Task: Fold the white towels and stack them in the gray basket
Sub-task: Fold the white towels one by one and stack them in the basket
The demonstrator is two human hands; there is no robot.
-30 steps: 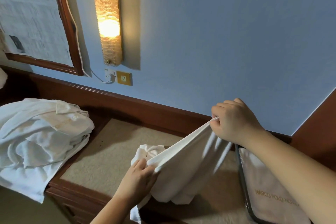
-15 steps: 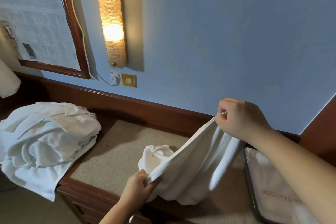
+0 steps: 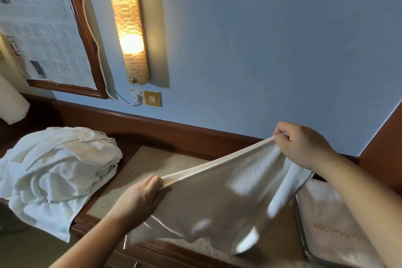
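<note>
left hand (image 3: pixel 139 200) pinches towel (image 3: pixel 217 198) edge | right hand (image 3: pixel 302 146) pinches corner

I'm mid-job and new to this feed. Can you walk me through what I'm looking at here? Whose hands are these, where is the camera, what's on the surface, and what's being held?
There is no machine here: a person works with two bare hands. The single camera is worn on their head and looks forward and down, so the arms reach in from the bottom of the picture.

The left hand and the right hand each pinch one end of the top edge of a white towel, pulled taut between them, with the rest hanging down over a wooden bench with a beige padded top.

On the left end lies a pile of unfolded white towels. At lower right is the gray basket, of which only a rim shows, with a white towel printed MARCO POLO lying in it.

On the blue wall are a lit wall lamp, a framed picture and a wall socket.
</note>
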